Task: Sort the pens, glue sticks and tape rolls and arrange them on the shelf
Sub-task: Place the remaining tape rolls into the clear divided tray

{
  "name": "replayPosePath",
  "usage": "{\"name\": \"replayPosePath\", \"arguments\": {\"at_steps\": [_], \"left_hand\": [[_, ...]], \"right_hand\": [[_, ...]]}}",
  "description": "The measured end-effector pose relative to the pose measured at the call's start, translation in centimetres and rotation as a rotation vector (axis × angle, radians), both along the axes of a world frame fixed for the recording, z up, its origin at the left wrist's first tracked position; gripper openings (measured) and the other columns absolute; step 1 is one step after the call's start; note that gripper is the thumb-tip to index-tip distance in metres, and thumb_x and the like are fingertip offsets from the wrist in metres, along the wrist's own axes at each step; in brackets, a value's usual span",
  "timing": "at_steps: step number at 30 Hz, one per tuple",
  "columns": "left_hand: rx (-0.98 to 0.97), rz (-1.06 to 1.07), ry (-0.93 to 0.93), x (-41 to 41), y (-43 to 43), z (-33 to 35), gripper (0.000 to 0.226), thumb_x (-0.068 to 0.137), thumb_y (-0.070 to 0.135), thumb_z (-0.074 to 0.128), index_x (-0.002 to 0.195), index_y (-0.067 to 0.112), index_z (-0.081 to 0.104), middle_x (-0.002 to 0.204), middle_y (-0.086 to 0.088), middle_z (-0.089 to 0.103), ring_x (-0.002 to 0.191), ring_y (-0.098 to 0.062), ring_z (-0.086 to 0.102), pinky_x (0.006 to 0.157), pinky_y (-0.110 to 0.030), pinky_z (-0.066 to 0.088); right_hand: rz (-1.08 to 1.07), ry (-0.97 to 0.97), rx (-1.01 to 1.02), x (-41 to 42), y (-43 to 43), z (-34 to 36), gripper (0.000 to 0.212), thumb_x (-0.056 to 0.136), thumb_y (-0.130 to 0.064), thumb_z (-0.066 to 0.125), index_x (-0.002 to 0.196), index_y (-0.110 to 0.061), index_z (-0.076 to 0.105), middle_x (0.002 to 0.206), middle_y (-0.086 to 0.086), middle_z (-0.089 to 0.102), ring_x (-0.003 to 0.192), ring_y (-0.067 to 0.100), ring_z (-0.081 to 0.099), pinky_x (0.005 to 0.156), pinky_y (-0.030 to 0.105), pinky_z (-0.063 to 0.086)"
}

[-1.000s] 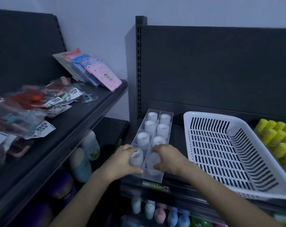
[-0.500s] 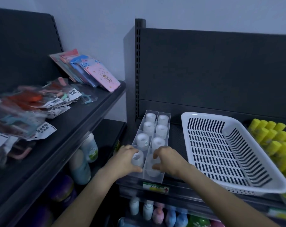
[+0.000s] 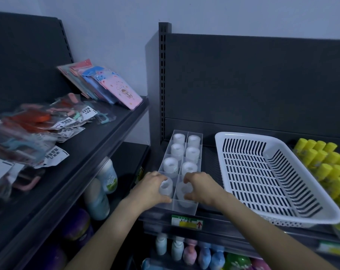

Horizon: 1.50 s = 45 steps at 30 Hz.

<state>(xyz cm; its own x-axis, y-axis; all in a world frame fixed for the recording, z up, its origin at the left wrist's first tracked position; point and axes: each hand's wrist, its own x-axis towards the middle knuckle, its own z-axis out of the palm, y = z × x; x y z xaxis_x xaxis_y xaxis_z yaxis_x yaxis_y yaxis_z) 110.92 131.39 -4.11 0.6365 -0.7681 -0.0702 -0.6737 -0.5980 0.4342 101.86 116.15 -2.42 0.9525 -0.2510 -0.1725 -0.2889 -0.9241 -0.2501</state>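
A clear divided organiser box (image 3: 184,207) stands on the dark shelf (image 3: 210,158), with a white tape roll in each compartment. My left hand (image 3: 150,189) grips the tape roll (image 3: 166,187) in the front left compartment. My right hand (image 3: 201,187) curls around the tape roll (image 3: 184,191) in the front right compartment. Several more tape rolls (image 3: 192,152) fill the compartments behind. Yellow glue sticks (image 3: 325,162) stand packed together at the far right of the shelf. No pens are in view.
A white slotted basket (image 3: 243,137) with nothing in it sits between the organiser and the glue sticks. The left shelf unit (image 3: 81,151) carries packaged goods and card packs (image 3: 116,90). Bottles (image 3: 177,250) line the shelves below. A price label (image 3: 186,221) marks the shelf edge.
My hands stay on the two front tape rolls and have shifted only slightly. The view has drifted a little, so the basket and glue sticks sit further left in the picture.
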Motion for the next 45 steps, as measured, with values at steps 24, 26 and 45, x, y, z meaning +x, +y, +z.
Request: {"name": "replayPosePath", "arguments": {"at_steps": [24,26,45], "left_hand": [[-0.251,-0.021,0.034,-7.8,-12.8,1.3,0.027,0.091,0.028,0.054,0.113,0.015,0.061,0.113,-0.002,0.063,0.101,-0.014,0.058,0.091,-0.029,0.047],[-0.287,0.086,0.116,-8.5,-14.2,0.8,0.019,0.089,0.026,0.056,0.102,0.015,0.061,0.103,0.0,0.066,0.091,-0.013,0.061,0.082,-0.033,0.052],[-0.744,0.274,0.431,-14.8,-13.5,6.6,0.017,0.087,0.001,0.058,0.083,0.017,0.054,0.085,-0.002,0.065,0.081,-0.025,0.063,0.074,-0.039,0.052]], "right_hand": [[-0.519,-0.27,-0.019,-15.5,-15.0,2.5,0.033,0.095,-0.018,0.049,0.125,-0.006,0.056,0.12,0.011,0.061,0.103,0.028,0.061,0.087,0.039,0.051],[-0.517,-0.248,-0.073,-17.0,-16.8,1.4,0.025,0.094,-0.015,0.047,0.114,-0.006,0.06,0.116,0.01,0.058,0.106,0.028,0.057,0.088,0.039,0.049],[-0.658,-0.717,0.253,-26.4,-16.3,5.8,0.044,0.093,0.001,0.039,0.136,-0.007,0.04,0.109,0.011,0.06,0.089,0.029,0.055,0.059,0.023,0.03]]}}
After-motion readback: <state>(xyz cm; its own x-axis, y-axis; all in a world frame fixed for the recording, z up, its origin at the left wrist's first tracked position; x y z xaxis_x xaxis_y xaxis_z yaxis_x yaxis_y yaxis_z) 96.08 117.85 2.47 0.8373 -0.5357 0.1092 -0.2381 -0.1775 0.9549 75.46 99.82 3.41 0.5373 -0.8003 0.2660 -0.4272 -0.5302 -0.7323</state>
